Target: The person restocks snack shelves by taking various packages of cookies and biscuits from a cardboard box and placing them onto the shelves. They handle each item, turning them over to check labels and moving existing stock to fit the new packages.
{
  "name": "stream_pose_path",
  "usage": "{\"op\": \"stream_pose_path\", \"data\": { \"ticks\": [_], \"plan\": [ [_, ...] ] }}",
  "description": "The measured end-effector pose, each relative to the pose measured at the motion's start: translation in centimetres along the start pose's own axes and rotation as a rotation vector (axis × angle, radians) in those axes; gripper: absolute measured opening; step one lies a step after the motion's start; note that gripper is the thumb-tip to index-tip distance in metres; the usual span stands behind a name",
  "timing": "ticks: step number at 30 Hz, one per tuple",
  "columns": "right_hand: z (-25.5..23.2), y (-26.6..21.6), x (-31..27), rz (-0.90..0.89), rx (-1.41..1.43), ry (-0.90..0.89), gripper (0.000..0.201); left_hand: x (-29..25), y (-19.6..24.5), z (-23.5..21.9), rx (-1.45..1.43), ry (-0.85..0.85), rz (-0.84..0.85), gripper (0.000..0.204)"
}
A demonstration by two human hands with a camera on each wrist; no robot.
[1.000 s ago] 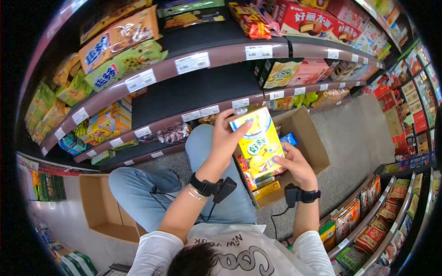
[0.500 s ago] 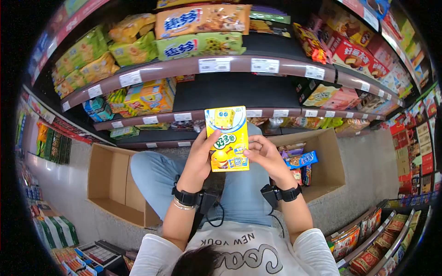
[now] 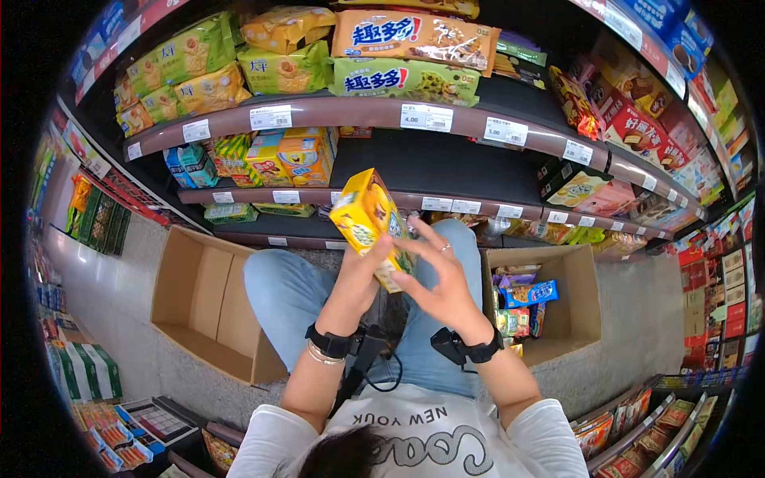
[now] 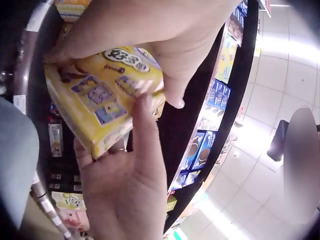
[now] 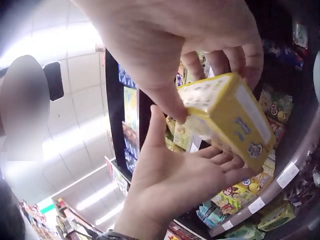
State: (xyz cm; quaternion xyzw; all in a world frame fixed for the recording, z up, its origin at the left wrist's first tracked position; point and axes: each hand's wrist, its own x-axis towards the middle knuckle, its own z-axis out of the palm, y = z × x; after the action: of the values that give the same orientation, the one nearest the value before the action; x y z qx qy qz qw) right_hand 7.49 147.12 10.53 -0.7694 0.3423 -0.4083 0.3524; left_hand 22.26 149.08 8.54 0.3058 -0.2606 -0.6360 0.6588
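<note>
A yellow snack box (image 3: 370, 223) with a cartoon face and green lettering is tilted in front of the chest, between both hands. My left hand (image 3: 358, 279) holds its lower part. In the right wrist view, the left hand's fingers (image 5: 225, 162) lie under the box while its thumb points up beside it. My right hand (image 3: 442, 287), blurred and wearing a ring, has its thumb at the box's lower edge and its fingers spread at the right. In the left wrist view, the right thumb (image 4: 142, 120) presses the printed face, with the other right fingers partly hidden behind the box.
A cardboard carton (image 3: 578, 319) with several snack packs stands by the right knee; another carton (image 3: 203, 291) is at the left. Ahead, shelves hold cookie packs (image 3: 414, 40), with similar yellow boxes (image 3: 307, 155) at the lower left. Low racks (image 3: 677, 430) stand behind right.
The box came from over the right carton to in front of the chest, then turned from front-facing to tilted sideways. The right hand's fingers have spread. The head view has swung right.
</note>
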Motion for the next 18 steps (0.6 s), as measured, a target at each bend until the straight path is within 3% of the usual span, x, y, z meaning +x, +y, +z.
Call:
{"op": "stream_pose_path", "data": {
  "ticks": [2, 3, 6, 7, 10, 16, 18],
  "plan": [
    [0.2, 0.4, 0.1, -0.074, -0.075, -0.006, 0.038, 0.2, 0.4, -1.2, -0.125, -0.024, -0.048, 0.048],
    [0.2, 0.5, 0.3, -0.059, 0.050, -0.012, 0.036, 0.3, 0.4, -1.4, -0.128, 0.014, -0.047, 0.044],
    [0.5, 2.1, 0.2, 0.106, 0.265, 0.051, 0.036, 0.3, 0.7, -2.1, -0.113, 0.066, -0.078, 0.041],
    [0.1, 1.9, 0.2, 0.164, 0.342, -0.020, 0.040, 0.2, 0.9, -1.8, -0.135, 0.084, -0.075, 0.039],
    [0.0, 2.2, 0.1, 0.196, 0.426, 0.009, 0.040, 0.1, 0.9, -1.8, -0.144, 0.084, -0.080, 0.039],
    [-0.2, 2.5, 0.0, 0.236, 0.395, -0.006, 0.044, 0.5, 0.2, -2.1, -0.161, 0.081, -0.098, 0.037],
    [0.0, 2.2, 0.1, 0.136, 0.158, -0.040, 0.058, 0.6, 0.3, -1.7, -0.075, 0.025, -0.063, 0.039]
  ]
}}
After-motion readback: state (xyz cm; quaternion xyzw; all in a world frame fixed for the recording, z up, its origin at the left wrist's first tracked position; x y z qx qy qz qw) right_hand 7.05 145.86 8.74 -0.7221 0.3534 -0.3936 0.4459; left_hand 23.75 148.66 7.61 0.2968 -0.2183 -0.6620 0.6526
